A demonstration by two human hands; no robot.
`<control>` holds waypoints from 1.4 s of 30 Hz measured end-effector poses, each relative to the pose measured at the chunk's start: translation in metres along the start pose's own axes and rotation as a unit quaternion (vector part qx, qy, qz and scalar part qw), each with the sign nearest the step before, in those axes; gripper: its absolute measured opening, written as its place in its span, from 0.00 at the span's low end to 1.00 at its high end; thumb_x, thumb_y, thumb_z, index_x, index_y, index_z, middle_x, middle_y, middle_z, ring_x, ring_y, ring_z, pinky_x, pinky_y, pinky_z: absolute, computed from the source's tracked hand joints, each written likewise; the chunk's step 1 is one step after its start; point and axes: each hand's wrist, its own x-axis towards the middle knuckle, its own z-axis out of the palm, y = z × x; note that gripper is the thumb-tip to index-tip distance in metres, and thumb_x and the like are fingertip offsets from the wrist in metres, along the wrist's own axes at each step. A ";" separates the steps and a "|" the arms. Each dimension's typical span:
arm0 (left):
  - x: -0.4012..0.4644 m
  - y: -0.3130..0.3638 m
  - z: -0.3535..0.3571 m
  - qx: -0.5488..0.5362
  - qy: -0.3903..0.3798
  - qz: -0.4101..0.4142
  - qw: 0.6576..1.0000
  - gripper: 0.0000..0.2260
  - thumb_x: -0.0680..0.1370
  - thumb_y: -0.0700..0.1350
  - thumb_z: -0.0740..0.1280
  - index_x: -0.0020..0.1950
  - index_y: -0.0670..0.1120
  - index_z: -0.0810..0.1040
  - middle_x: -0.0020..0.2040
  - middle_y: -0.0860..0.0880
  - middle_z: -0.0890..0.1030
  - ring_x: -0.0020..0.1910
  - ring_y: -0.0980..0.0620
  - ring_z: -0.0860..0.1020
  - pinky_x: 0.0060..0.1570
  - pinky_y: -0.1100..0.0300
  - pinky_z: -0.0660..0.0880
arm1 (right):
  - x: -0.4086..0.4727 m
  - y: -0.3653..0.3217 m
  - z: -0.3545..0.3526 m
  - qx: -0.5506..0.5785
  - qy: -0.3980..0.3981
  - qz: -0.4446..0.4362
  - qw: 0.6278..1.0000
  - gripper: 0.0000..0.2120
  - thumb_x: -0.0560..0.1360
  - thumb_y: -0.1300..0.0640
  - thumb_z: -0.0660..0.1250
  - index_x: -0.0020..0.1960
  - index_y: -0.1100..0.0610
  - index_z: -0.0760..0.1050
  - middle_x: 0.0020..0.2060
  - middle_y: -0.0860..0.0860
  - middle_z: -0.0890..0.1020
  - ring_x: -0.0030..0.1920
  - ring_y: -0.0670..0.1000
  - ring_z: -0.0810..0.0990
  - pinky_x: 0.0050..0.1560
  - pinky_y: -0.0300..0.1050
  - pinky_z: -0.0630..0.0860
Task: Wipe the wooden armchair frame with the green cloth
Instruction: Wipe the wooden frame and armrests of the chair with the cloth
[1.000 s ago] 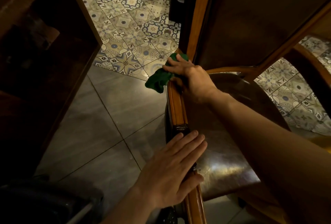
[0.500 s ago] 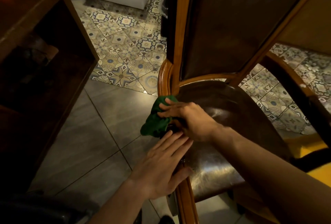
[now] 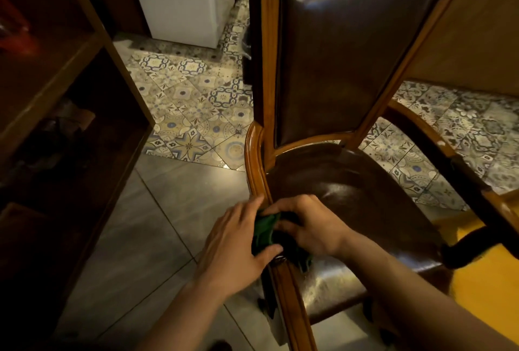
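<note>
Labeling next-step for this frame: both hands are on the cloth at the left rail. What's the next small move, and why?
Probably slide the cloth forward along the left rail, toward the camera. Both the left hand and right hand bunch it mid-rail, and the rail's near stretch lies bare below them.

Glossy varnished wooden armchair frame (image 3: 254, 154), shiny dark leather seat (image 3: 351, 190), soft matt green cloth (image 3: 265, 231)

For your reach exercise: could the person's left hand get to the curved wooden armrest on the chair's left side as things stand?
Probably yes: the left hand rests by the green cloth on that armrest, with nothing blocking the wood beyond.
</note>
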 end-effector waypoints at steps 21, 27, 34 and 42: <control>0.079 0.171 -0.168 0.088 -0.052 0.217 0.971 0.19 0.77 0.42 0.72 0.62 0.60 0.74 0.57 0.61 0.79 0.57 0.56 0.79 0.52 0.57 0.75 | -0.132 -0.109 -0.165 -0.062 0.285 0.110 0.950 0.21 0.68 0.68 0.68 0.50 0.43 0.75 0.50 0.42 0.81 0.52 0.42 0.80 0.52 0.47 0.81; 0.122 0.251 -0.146 0.140 -0.073 0.284 0.946 0.19 0.79 0.44 0.70 0.67 0.58 0.72 0.61 0.60 0.78 0.62 0.56 0.77 0.60 0.54 0.76 | -0.177 -0.078 -0.206 -0.063 0.390 0.135 0.909 0.21 0.66 0.68 0.65 0.50 0.45 0.75 0.50 0.42 0.82 0.51 0.43 0.79 0.50 0.47 0.79; 0.180 0.304 -0.104 0.156 -0.095 0.280 0.942 0.22 0.78 0.44 0.71 0.69 0.59 0.71 0.62 0.60 0.78 0.62 0.56 0.77 0.61 0.53 0.77 | -0.186 -0.026 -0.249 -0.048 0.452 0.152 0.878 0.21 0.65 0.69 0.63 0.50 0.47 0.76 0.50 0.45 0.82 0.52 0.48 0.79 0.51 0.49 0.78; 0.257 0.344 -0.023 0.151 -0.096 0.258 0.950 0.22 0.76 0.44 0.72 0.68 0.57 0.72 0.63 0.58 0.79 0.61 0.53 0.79 0.58 0.52 0.78 | -0.161 0.073 -0.291 0.043 0.532 0.193 0.823 0.20 0.65 0.72 0.65 0.50 0.51 0.77 0.48 0.47 0.81 0.49 0.46 0.78 0.50 0.41 0.76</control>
